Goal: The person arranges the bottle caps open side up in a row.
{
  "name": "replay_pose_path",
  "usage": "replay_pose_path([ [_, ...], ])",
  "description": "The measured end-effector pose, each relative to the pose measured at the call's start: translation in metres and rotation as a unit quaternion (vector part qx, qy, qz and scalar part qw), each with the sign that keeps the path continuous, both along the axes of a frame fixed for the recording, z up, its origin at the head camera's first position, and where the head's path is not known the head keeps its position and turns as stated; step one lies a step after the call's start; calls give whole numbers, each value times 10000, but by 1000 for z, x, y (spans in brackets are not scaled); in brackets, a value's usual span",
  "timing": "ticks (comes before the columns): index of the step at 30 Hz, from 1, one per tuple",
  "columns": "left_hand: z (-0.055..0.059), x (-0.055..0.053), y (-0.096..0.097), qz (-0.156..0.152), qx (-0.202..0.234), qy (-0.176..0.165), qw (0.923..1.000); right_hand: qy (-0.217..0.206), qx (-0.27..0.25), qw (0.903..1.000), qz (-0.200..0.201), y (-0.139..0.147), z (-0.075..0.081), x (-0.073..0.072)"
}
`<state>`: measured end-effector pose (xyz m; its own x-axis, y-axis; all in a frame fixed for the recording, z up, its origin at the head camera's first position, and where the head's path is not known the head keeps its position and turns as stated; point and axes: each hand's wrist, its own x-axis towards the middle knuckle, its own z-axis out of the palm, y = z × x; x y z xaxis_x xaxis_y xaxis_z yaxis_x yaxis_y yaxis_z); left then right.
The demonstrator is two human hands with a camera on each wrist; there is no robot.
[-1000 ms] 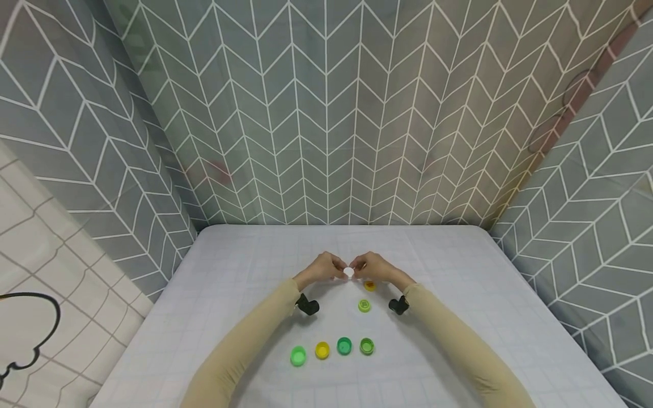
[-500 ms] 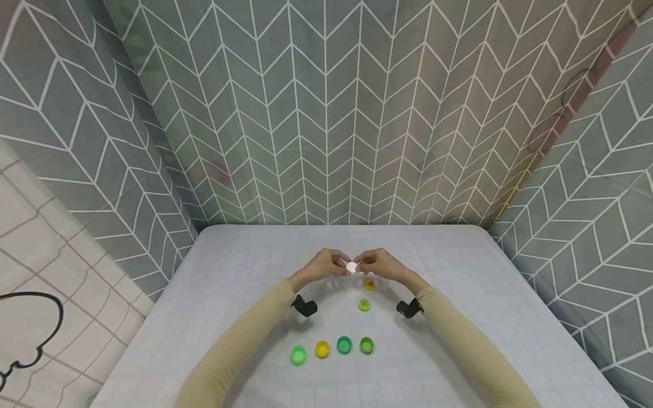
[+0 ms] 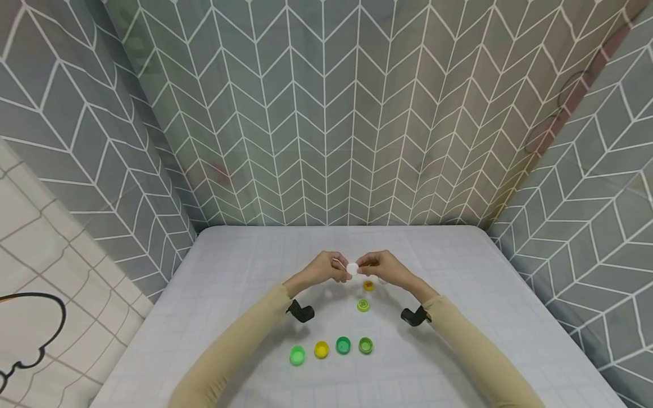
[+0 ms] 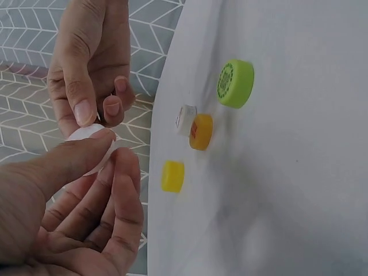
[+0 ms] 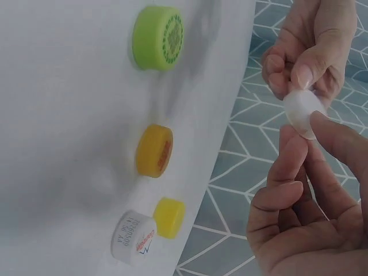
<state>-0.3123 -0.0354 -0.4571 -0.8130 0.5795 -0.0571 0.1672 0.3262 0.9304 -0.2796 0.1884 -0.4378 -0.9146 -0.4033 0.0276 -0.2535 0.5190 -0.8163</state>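
Note:
Both hands are raised over the table, close together around a small white disc (image 3: pixel 352 269), thin and round. My left hand (image 3: pixel 329 267) pinches it, the thumb lying across its face in the left wrist view. From the other side my right hand (image 3: pixel 381 266) pinches its edge between thumb and fingers. Below the hands lie an orange cap (image 5: pixel 154 150) and a lime green cap (image 3: pixel 363 305), printed tops showing. A white printed cap (image 5: pixel 132 237) and a bright yellow cap (image 5: pixel 169 217) lie beside the orange one; in the head view the right hand largely hides them.
Nearer the body, a row of caps lies with hollow sides up: light green (image 3: pixel 297 356), yellow (image 3: pixel 321 349), teal (image 3: pixel 343 345) and dark green (image 3: pixel 365 345). A white cloth covers the table (image 3: pixel 245 255). Grey patterned curtains (image 3: pixel 326 113) hang behind and at the sides.
The hands rose slightly with the white disc, then came down a little. The right forearm has shifted to the right, and part of the white cap now shows beneath the right hand.

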Motion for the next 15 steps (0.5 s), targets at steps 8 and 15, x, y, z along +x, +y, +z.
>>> replay_pose_path([
  [8,-2,1,-1,7,326,-187,9993,105,-244,9996,87,3,0,4],
  [15,-7,0,0,94,331,-337,9988,109,-116,9999,68,5,0,8],
])
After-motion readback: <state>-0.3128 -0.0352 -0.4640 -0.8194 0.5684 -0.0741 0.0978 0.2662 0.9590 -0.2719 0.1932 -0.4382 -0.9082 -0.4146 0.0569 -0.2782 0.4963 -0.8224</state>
